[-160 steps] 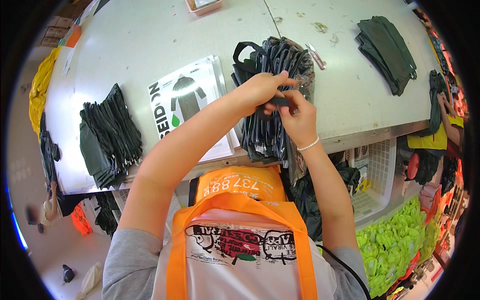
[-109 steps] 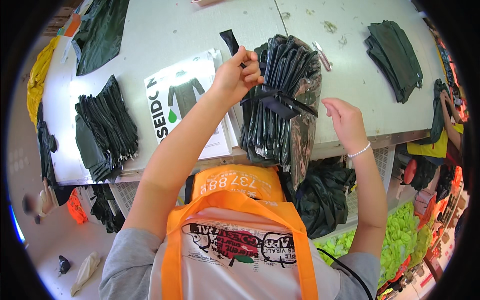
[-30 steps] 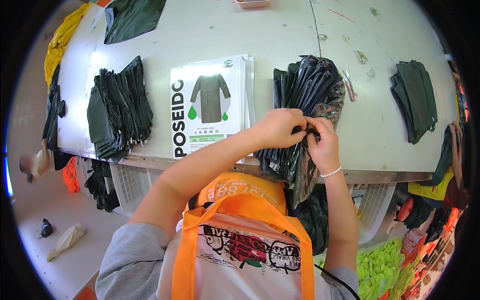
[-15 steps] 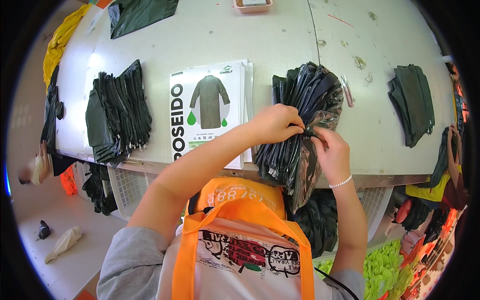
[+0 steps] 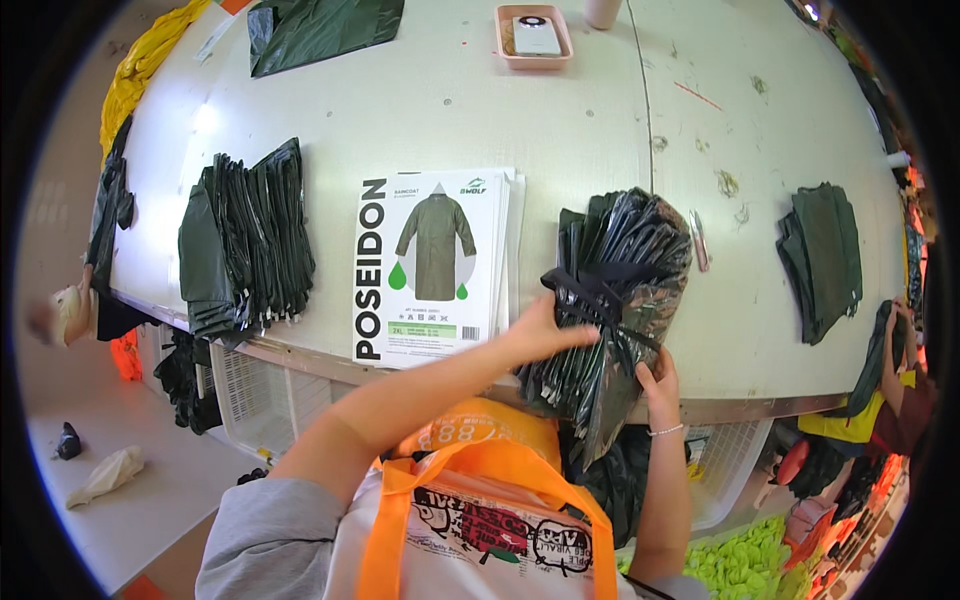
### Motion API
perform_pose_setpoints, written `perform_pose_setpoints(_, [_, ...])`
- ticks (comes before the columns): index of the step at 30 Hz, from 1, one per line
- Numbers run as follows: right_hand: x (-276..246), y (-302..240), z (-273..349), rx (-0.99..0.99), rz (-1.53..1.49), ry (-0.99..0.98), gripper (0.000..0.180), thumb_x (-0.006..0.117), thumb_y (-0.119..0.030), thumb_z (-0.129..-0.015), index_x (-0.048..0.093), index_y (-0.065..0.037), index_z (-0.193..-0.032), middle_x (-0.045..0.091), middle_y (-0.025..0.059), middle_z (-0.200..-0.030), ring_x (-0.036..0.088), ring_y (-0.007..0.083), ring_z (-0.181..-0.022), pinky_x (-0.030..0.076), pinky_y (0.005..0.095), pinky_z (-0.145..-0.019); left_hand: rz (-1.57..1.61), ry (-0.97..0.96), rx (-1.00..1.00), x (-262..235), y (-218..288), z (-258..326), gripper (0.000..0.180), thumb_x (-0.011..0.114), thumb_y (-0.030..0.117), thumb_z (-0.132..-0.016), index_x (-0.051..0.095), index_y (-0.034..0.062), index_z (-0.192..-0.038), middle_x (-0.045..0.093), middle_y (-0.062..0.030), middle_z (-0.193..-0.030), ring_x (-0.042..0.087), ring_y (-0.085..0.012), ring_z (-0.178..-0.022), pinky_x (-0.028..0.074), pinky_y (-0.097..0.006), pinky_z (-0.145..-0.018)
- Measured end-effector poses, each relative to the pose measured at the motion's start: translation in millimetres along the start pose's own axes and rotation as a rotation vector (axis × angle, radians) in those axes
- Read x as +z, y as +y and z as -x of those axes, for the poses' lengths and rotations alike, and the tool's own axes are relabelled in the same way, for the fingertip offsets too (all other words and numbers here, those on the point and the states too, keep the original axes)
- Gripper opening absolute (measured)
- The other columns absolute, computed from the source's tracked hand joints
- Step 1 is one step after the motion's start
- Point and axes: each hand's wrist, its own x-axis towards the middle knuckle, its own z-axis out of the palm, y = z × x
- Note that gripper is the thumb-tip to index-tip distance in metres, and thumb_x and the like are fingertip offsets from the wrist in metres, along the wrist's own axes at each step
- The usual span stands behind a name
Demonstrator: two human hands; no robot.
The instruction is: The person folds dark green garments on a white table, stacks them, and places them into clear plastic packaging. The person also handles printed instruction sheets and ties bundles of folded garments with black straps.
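The left hand point(image 5: 545, 330) lies with its palm and fingers flat against the left side of a tied bundle of dark green folded garments point(image 5: 610, 300), the fingers stretched toward the knot rather than curled around anything. The right hand point(image 5: 655, 385) grips the bundle's lower right edge, fingers closed on the glossy material where it hangs over the table's front edge.

The bundle is a thick stack of shiny, dark green, plastic-looking folded pieces, their edges fanned like pages at the top, cinched across the middle by a dark strap point(image 5: 590, 290) tied in a knot. It sits at the near edge of the pale worktable point(image 5: 480, 110), partly overhanging it, with its lower end drooping toward the person's orange apron point(image 5: 470, 470).

Just left of the bundle lies a stack of printed white packaging cards point(image 5: 435, 265) showing a green raincoat picture. Farther left is a loose row of dark green folded garments point(image 5: 250, 240), untied. To the right, well apart, lies a smaller folded dark green pile point(image 5: 825, 255), and between it and the bundle a small slim tool point(image 5: 698, 240); what kind is unclear. At the far edge sits a pink tray point(image 5: 535, 45) holding a phone. White slotted crates point(image 5: 255, 395) stand under the table.
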Motion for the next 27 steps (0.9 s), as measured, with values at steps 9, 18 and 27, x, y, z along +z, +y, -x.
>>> perform_pose_setpoints(9, [79, -172, -65, -0.397, 0.151, 0.029, 0.072, 0.077, -0.017, -0.074, 0.04, 0.002, -0.133, 0.053, 0.0107, -0.123, 0.05, 0.021, -0.113, 0.038, 0.034, -0.1, 0.345, 0.281, 0.238, -43, 95, -30, 0.063, 0.082, 0.016, -0.071, 0.047, -0.0039, -0.121, 0.064, -0.0116, -0.107, 0.06, -0.0165, -0.096, 0.048, -0.031, -0.087])
perform_pose_setpoints(18, [203, -353, -344, -0.396, 0.157, -0.122, 0.057, 0.071, -0.036, -0.083, 0.054, 0.002, -0.122, 0.063, 0.0098, -0.108, 0.06, 0.0143, -0.093, 0.048, 0.0262, -0.08, 0.365, 0.255, 0.238, -248, 278, -223, 0.042, 0.075, 0.027, -0.08, 0.062, -0.0042, -0.106, 0.069, -0.0115, -0.095, 0.068, -0.019, -0.082, 0.054, -0.031, -0.075])
perform_pose_setpoints(27, [200, -256, -480, -0.11, 0.232, -0.097, 0.079, 0.059, -0.065, -0.08, 0.056, 0.002, -0.122, 0.061, 0.0184, -0.112, 0.057, 0.0263, -0.105, 0.044, 0.0325, -0.091, 0.54, 0.031, -0.036, -319, 180, -322, 0.058, 0.066, 0.044, -0.086, 0.056, 0.0018, -0.124, 0.064, -0.0094, -0.118, 0.061, -0.0183, -0.106, 0.045, -0.032, -0.095])
